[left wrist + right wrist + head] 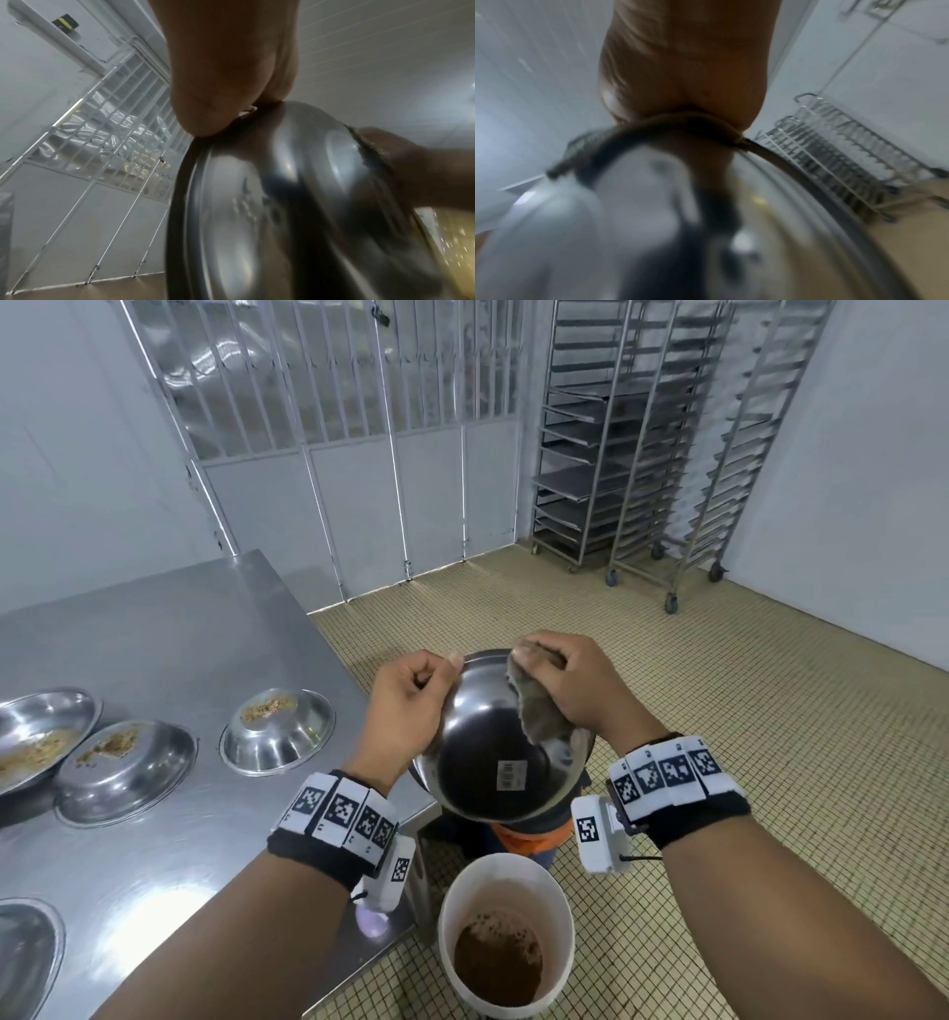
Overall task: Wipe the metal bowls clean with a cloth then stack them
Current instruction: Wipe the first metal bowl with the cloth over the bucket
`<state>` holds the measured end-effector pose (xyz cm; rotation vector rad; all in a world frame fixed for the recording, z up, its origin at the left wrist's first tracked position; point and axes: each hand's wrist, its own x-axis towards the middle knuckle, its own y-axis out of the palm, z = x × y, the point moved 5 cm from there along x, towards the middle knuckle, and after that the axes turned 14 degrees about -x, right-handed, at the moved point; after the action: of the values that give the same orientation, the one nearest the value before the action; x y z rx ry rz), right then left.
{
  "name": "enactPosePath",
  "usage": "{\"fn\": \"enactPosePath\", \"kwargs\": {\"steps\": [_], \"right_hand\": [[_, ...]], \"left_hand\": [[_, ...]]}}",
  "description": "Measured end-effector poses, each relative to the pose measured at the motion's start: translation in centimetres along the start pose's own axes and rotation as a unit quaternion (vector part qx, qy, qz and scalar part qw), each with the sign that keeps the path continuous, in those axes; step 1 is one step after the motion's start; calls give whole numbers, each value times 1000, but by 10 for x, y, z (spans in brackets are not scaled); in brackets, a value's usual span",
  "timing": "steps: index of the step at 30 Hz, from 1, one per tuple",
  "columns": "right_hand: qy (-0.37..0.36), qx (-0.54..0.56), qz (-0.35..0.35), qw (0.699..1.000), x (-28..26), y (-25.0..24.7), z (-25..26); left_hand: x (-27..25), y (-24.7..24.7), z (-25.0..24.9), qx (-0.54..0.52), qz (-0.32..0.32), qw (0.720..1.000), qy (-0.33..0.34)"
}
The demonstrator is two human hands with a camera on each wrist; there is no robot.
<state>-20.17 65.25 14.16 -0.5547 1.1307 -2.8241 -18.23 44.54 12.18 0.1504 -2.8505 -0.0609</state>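
Observation:
I hold a metal bowl [488, 742] tilted in the air above a white bucket [506, 932], its underside with a barcode sticker toward me. My left hand [411, 695] grips the bowl's left rim [195, 158]. My right hand [560, 685] holds a brownish-grey cloth [539, 711] draped over the far right rim [770, 152] of the bowl. On the steel table [179, 634] to the left lie three bowls with brown crumbs: one [280, 729], one [128, 770], one [36, 737]. Another bowl [25, 952] shows at the bottom left edge.
The bucket on the tiled floor [719, 690] holds brown residue. An orange and dark object [529, 839] stands behind it, under the bowl. Wheeled metal tray racks [642, 444] stand at the back right, and a barred metal gate [334, 428] closes the back wall.

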Motion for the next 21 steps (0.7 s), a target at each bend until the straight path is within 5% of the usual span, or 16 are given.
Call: {"fn": "enactPosePath", "kwargs": {"steps": [7, 14, 18, 21], "right_hand": [[74, 81, -62, 992, -14, 4, -33], [-33, -29, -22, 999, -9, 7, -5], [49, 67, -51, 995, -12, 8, -28], [29, 37, -51, 998, -5, 4, -22]], "left_hand": [[10, -24, 6, -17, -61, 998, -2], [16, 0, -8, 121, 122, 984, 44], [26, -14, -6, 36, 38, 999, 11], [20, -7, 1, 38, 44, 998, 4]]}}
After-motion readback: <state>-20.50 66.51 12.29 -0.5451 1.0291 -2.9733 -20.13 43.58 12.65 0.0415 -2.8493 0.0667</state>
